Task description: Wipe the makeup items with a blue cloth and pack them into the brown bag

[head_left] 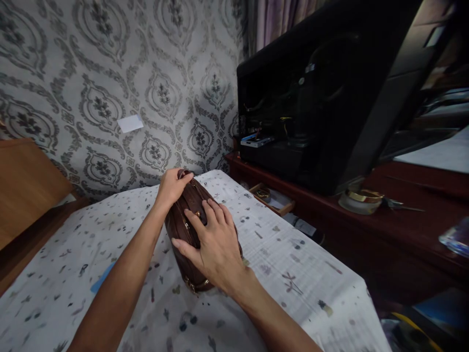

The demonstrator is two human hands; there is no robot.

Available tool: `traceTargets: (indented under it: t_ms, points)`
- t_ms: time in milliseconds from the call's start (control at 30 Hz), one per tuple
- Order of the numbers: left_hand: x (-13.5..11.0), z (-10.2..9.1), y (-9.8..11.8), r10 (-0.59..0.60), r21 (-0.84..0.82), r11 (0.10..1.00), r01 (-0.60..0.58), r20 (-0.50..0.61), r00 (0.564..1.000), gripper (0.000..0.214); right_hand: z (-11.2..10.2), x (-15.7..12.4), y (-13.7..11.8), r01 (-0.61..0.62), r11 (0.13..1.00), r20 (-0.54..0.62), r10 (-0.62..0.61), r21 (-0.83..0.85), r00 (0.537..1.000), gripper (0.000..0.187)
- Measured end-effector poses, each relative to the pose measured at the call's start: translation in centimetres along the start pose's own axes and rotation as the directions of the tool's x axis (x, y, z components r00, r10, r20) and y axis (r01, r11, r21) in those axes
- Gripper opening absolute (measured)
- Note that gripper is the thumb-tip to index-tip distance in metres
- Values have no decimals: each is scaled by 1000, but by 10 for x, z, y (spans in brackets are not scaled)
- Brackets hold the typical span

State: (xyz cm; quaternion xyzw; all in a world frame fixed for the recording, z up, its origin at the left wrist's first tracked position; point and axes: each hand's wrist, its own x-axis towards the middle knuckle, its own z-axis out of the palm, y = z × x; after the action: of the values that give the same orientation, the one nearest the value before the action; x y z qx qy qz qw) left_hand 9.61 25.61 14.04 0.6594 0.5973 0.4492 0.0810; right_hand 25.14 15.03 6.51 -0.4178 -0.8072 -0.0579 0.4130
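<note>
A dark brown leather bag [190,205] with gold zip fittings lies on a bed covered by a white patterned sheet [293,274]. My left hand [172,186] grips the bag's far end, fingers curled over it. My right hand [212,242] rests on top of the bag's near half, fingers spread and pressed flat against the leather, thumb pointing left along the zip.
A dark red wooden desk [366,230] stands to the right of the bed, carrying a black open computer case [315,107], a small open drawer [271,198] and a round gold-rimmed jar [361,200]. A patterned wallpaper wall [110,73] is behind; a wooden headboard [25,181] is at left.
</note>
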Motion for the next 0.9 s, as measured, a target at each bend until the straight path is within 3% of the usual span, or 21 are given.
traceTargets:
  t_ms: [200, 500, 900]
  points:
    - [-10, 1, 4, 29, -29, 999, -29, -17, 999, 25, 2, 0, 1, 10, 1000, -24, -10, 9, 1000, 65]
    - [-24, -2, 5, 30, -199, 980, -19, 55, 998, 32, 5, -2, 3, 14, 1000, -25, -14, 13, 1000, 64]
    - [-26, -2, -2, -49, -393, 919, 47, 3, 999, 36, 3, -5, 15, -29, 998, -21, 31, 61, 999, 67]
